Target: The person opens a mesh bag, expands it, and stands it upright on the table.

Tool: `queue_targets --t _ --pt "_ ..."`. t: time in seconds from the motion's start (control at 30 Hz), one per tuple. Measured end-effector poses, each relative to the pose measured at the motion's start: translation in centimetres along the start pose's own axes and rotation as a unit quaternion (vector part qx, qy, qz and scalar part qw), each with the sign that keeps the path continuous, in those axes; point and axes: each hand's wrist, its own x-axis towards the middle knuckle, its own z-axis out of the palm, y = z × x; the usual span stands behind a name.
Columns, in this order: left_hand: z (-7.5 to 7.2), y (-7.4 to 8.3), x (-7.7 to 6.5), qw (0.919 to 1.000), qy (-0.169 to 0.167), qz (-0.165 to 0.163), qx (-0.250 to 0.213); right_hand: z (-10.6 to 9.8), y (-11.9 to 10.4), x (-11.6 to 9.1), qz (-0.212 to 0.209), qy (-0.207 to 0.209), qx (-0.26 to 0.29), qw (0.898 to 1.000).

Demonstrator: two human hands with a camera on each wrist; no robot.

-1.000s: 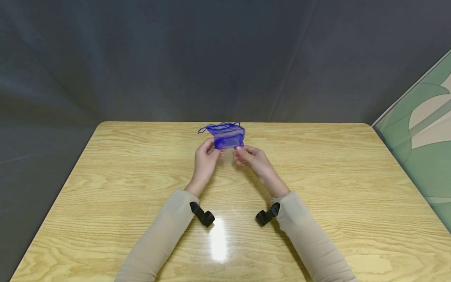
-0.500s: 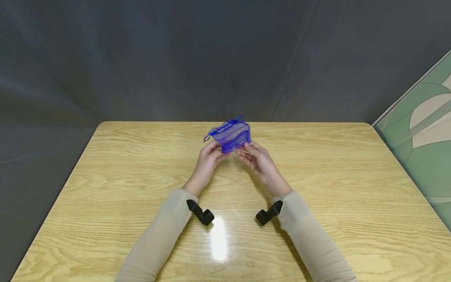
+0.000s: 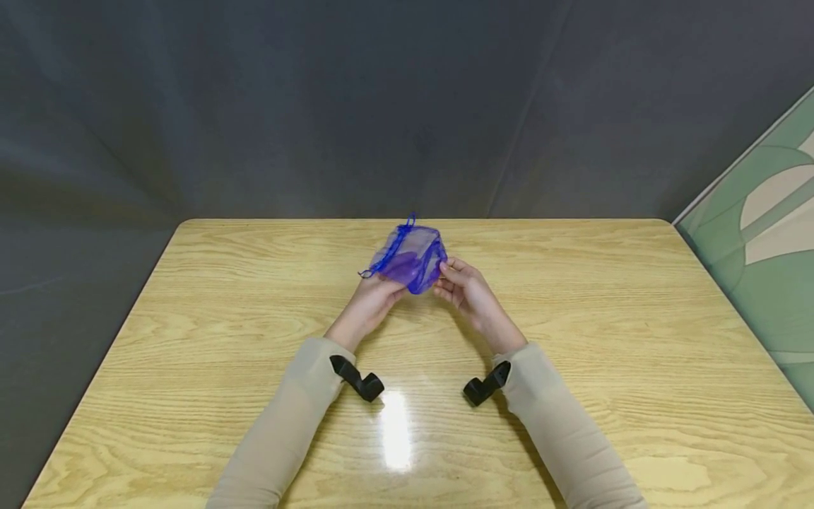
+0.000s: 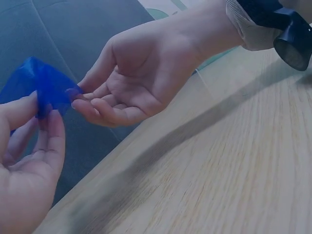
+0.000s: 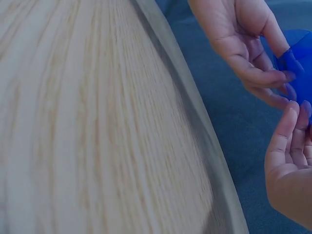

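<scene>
A sheer blue organza drawstring pouch [image 3: 412, 260] is held up over the far part of the table, its cord edge turned to the left. My left hand [image 3: 375, 297] pinches it from the left, with the mesh draped over the fingers. On the right side, my right hand [image 3: 467, 290] pinches the pouch's lower edge between thumb and fingers. In the left wrist view the blue fabric [image 4: 36, 85] stretches between both hands' fingertips. The right wrist view catches the fabric [image 5: 300, 58] over the left thumb, with the right fingertips close below.
The wooden table [image 3: 254, 318] spreads beneath both forearms. Behind it hangs a dark grey curtain [image 3: 407, 106], and a green patterned panel [image 3: 776, 247] stands at the right. Black wrist cameras [image 3: 365, 382] jut inward from the sleeves.
The pouch has turned so its cord edge faces left instead of away, and it has come slightly nearer. The left hand has slid further beneath the mesh; the right keeps its pinch.
</scene>
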Motion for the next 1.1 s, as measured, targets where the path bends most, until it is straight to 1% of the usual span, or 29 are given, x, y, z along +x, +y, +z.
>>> queue_targets --t 0.1,0.2,0.3,0.4,0.63,0.7,0.8,1.0,1.1 --pt "-0.15 -0.07 -0.08 0.9997 -0.019 -0.004 0.015 -0.08 0.05 0.03 -0.006 -0.001 0.023 1.000" --pt "-0.17 -0.10 -0.08 0.9992 -0.027 -0.002 0.030 -0.12 0.08 0.01 -0.011 -0.005 0.037 0.999" --pt "-0.08 -0.06 -0.02 0.9989 -0.020 -0.003 0.042 -0.02 0.16 -0.02 -0.018 -0.006 0.038 0.999" --pt "0.10 0.01 0.09 0.9993 -0.007 -0.009 0.036 0.18 0.27 0.01 -0.029 0.000 0.036 0.999" --pt "0.52 0.20 0.27 0.9991 0.006 -0.025 0.032 0.24 0.45 0.12 -0.044 0.014 0.048 0.998" --pt "0.61 0.27 0.27 0.9991 0.017 -0.029 0.025 0.26 0.44 0.11 -0.042 0.021 0.056 0.997" --pt "0.65 0.37 0.11 0.9992 0.025 -0.030 0.000 0.32 0.40 0.09 -0.035 0.032 0.064 0.997" --pt "0.48 0.35 -0.29 0.9990 0.008 -0.013 -0.041 0.33 0.33 0.07 -0.020 0.039 0.068 0.997" --pt "0.41 0.30 -0.25 0.9984 0.003 -0.018 -0.053 0.33 0.28 -0.01 -0.011 0.037 0.079 0.996"
